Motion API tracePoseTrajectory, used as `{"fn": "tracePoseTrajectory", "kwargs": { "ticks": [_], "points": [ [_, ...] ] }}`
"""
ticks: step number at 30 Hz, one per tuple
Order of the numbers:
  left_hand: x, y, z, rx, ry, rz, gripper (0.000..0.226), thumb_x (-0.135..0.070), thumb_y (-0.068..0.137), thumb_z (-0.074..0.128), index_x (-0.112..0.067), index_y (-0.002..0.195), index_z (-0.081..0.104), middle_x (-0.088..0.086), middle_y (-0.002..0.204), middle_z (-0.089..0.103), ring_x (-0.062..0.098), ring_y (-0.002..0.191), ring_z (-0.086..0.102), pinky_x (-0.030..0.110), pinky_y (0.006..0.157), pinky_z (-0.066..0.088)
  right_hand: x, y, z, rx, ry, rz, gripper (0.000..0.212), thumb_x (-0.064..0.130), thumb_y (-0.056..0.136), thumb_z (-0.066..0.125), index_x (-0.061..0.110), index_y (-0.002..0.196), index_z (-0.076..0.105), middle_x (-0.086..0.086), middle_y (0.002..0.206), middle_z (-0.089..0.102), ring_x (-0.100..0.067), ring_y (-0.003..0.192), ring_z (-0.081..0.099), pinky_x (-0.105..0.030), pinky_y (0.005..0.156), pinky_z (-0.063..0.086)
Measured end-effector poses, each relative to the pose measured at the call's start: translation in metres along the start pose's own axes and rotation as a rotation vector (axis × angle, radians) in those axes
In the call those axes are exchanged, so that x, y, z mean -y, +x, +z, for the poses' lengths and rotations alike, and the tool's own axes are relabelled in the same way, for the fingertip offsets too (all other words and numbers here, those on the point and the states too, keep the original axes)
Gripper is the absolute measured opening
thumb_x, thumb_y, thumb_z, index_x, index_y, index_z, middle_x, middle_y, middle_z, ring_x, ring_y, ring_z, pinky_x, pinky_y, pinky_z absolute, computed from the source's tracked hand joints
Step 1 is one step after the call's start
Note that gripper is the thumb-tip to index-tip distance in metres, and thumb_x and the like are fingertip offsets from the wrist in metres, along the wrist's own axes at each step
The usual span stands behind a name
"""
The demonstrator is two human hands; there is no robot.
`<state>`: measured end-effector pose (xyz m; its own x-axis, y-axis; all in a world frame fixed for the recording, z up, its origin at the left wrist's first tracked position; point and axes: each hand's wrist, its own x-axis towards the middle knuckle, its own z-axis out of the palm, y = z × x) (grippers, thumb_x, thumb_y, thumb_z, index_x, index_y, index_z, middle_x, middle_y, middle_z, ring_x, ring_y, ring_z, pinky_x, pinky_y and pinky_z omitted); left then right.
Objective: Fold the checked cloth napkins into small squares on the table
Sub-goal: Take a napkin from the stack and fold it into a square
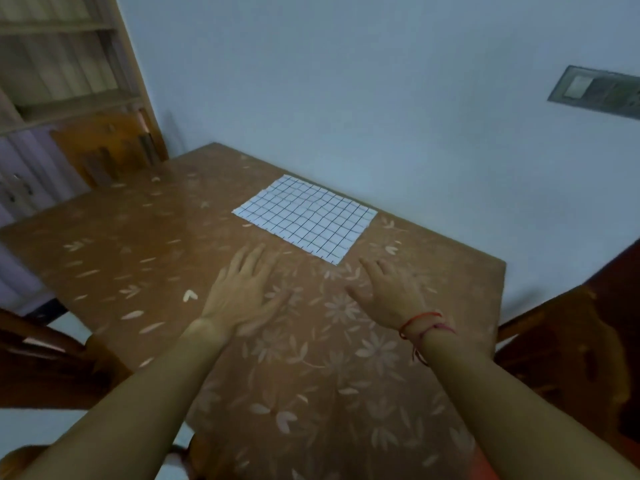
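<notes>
One checked napkin (305, 218) flat, rectangular, on glossy floral table (138, 237); hands apparently empty.

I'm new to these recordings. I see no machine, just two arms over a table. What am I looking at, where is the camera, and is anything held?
There is no robot: the only grips are a person's two bare hands. The one picture comes from a camera worn on the person's head, looking forward and down. The left hand and the right hand reach out, open, and hold nothing. On the brown flower-patterned table lies one white checked napkin, flat, just beyond both hands and untouched. Whether the hands rest on the table or hover is too blurred to tell.
</notes>
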<state>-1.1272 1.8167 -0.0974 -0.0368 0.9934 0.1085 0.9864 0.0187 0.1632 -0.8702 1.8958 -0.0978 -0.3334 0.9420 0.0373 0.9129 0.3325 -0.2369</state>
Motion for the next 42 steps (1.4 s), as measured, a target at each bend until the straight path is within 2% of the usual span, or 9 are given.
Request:
{"fn": "tracePoseTrajectory", "kwargs": {
  "ticks": [7, 14, 17, 20, 24, 30, 32, 37, 42],
  "points": [
    [0.007, 0.042, 0.021, 0.013, -0.032, 0.049, 0.079, -0.077, 0.088, 0.015, -0.031, 0.153, 0.014, -0.005, 0.162, 0.002, 0.022, 0.148, -0.001, 0.047, 0.116, 0.019, -0.005, 0.028, 0.006, -0.003, -0.030, 0.034, 0.069, 0.072, 0.082, 0.032, 0.035, 0.140, 0.028, -0.002, 0.142, 0.042, -0.028, 0.128, 0.043, -0.047, 0.102, 0.038],
    [0.012, 0.094, 0.065, 0.065, -0.075, 0.046, 0.077, -0.075, 0.086, 0.017, -0.033, 0.150, 0.013, -0.001, 0.161, 0.009, 0.025, 0.148, 0.002, 0.050, 0.116, 0.020, -0.016, 0.073, 0.033, 0.039, -0.052, 0.042, 0.064, 0.064, 0.089, 0.037, 0.032, 0.143, 0.027, -0.002, 0.142, 0.040, -0.029, 0.127, 0.042, -0.045, 0.103, 0.034],
    [0.011, 0.126, 0.093, 0.070, -0.065, 0.069, 0.075, -0.074, 0.086, 0.018, -0.033, 0.149, 0.018, -0.001, 0.160, 0.014, 0.025, 0.147, 0.006, 0.049, 0.115, 0.023, -0.026, 0.100, 0.055, 0.070, -0.021, 0.051, 0.065, 0.061, 0.089, 0.038, 0.032, 0.145, 0.025, -0.004, 0.146, 0.037, -0.028, 0.129, 0.039, -0.045, 0.105, 0.035],
    [0.007, 0.154, 0.124, 0.047, -0.098, 0.072, 0.082, -0.076, 0.080, 0.012, -0.031, 0.147, 0.028, -0.001, 0.157, 0.022, 0.022, 0.146, 0.010, 0.044, 0.116, 0.022, -0.039, 0.127, 0.086, 0.084, -0.030, 0.053, 0.065, 0.061, 0.089, 0.037, 0.033, 0.146, 0.024, -0.005, 0.148, 0.034, -0.028, 0.131, 0.038, -0.044, 0.105, 0.035],
    [0.007, 0.181, 0.174, 0.066, -0.089, 0.046, 0.089, -0.076, 0.075, 0.000, -0.030, 0.147, 0.026, -0.002, 0.158, 0.020, 0.021, 0.147, 0.008, 0.048, 0.116, 0.020, -0.058, 0.159, 0.130, 0.083, -0.033, 0.061, 0.063, 0.063, 0.087, 0.037, 0.036, 0.143, 0.024, -0.001, 0.145, 0.037, -0.027, 0.128, 0.040, -0.045, 0.102, 0.036],
    [0.013, 0.212, 0.238, 0.109, -0.243, -0.018, 0.079, -0.081, 0.081, 0.016, -0.037, 0.145, 0.026, -0.007, 0.158, 0.019, 0.021, 0.146, 0.014, 0.049, 0.115, 0.025, -0.078, 0.191, 0.183, 0.075, 0.022, 0.062, 0.062, 0.059, 0.087, 0.041, 0.036, 0.142, 0.027, 0.002, 0.140, 0.040, -0.024, 0.124, 0.042, -0.041, 0.099, 0.040],
    [0.014, 0.222, 0.250, 0.087, -0.229, -0.018, 0.079, -0.077, 0.082, 0.020, -0.031, 0.146, 0.028, -0.005, 0.158, 0.021, 0.019, 0.145, 0.016, 0.046, 0.114, 0.026, -0.083, 0.197, 0.193, 0.063, 0.042, 0.057, 0.062, 0.057, 0.088, 0.042, 0.035, 0.144, 0.027, 0.002, 0.141, 0.039, -0.024, 0.126, 0.039, -0.040, 0.101, 0.038],
    [-0.002, 0.264, 0.271, 0.029, -0.366, -0.026, 0.067, -0.045, 0.092, 0.053, -0.014, 0.148, 0.030, 0.005, 0.158, 0.022, 0.020, 0.146, 0.016, 0.038, 0.117, 0.021, -0.091, 0.201, 0.206, 0.065, 0.006, 0.030, 0.062, 0.057, 0.091, 0.037, 0.033, 0.146, 0.022, 0.000, 0.148, 0.030, -0.024, 0.135, 0.031, -0.040, 0.107, 0.033],
    [-0.029, 0.297, 0.283, 0.022, -0.352, 0.033, 0.061, -0.038, 0.097, 0.047, -0.010, 0.148, 0.030, 0.005, 0.159, 0.021, 0.018, 0.147, 0.012, 0.034, 0.115, 0.012, -0.103, 0.201, 0.211, 0.036, -0.030, 0.015, 0.061, 0.056, 0.092, 0.037, 0.031, 0.146, 0.024, -0.003, 0.150, 0.029, -0.023, 0.135, 0.030, -0.039, 0.107, 0.030]
  ]
}}
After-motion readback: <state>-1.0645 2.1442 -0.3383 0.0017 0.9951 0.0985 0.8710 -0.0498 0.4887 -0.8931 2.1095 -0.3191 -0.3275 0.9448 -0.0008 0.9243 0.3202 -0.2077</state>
